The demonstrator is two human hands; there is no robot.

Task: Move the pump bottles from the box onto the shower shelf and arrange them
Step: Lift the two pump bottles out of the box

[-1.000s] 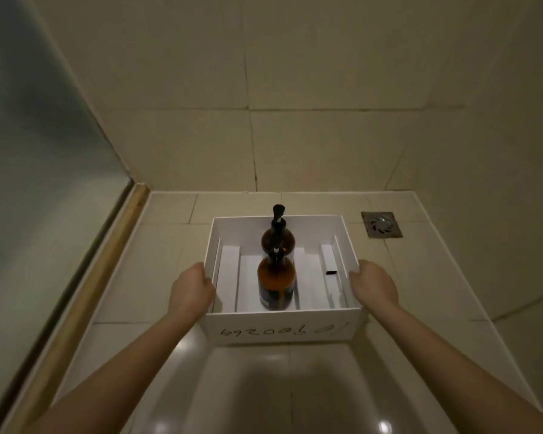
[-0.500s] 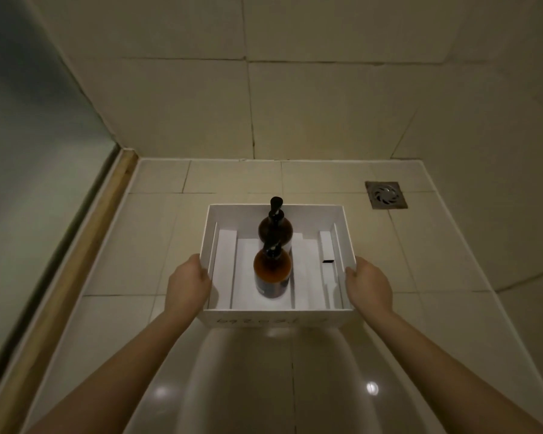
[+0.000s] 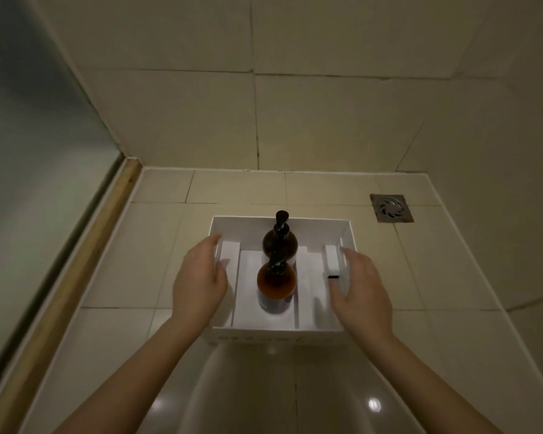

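Head view: left hand (image 3: 199,288) and right hand (image 3: 359,292) hover spread over the box (image 3: 279,222); a careless reach may topple the near pump bottle (image 3: 276,289).

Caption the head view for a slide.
Both open hands, left and right, hover over a white box holding two amber pump bottles.

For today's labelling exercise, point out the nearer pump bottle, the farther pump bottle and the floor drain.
nearer pump bottle (image 3: 276,285): head view, on its amber shoulder.
farther pump bottle (image 3: 280,243): head view, on its dark rounded shoulder.
floor drain (image 3: 391,208): head view, on the middle of its metal grate.
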